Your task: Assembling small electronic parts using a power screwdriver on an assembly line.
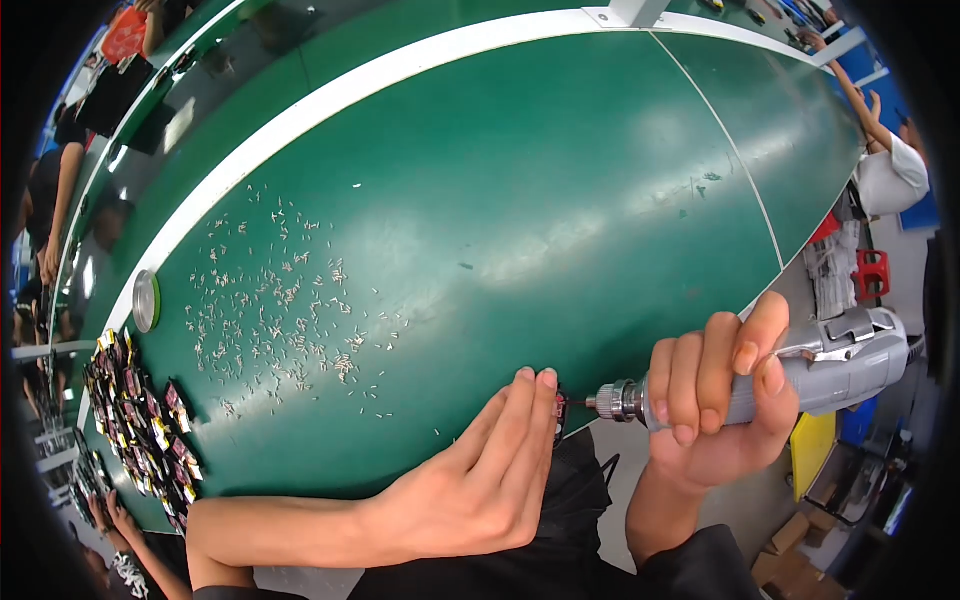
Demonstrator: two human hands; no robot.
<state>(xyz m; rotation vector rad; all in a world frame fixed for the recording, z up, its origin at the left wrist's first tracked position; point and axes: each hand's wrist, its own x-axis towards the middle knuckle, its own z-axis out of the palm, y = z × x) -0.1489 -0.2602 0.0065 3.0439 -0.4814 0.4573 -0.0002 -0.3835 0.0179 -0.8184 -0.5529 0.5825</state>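
Now wrapping R hand [725, 420] round the drill [840, 370], w/ fingers [692, 380] curled tight; aiming bit [579, 403] sideways at the part [561, 412] by the tabletop's [560, 250] near edge, prob. for a straight run in. Bracing that part w/ L hand [465, 500], fingers straight & together, prob. against the push; hiding much of it too, so can't tell if pinched. Off left, well apart from bit: loose pins [345, 366], dark heap [137, 420], tin [147, 300] by the rail [235, 165].

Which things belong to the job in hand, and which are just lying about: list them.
In the job:
gray power tool in the right fingers
small dark part at the left fingers
probably the scattered small pieces and piled parts

Apparently lying about:
red stool
cardboard box
yellow panel
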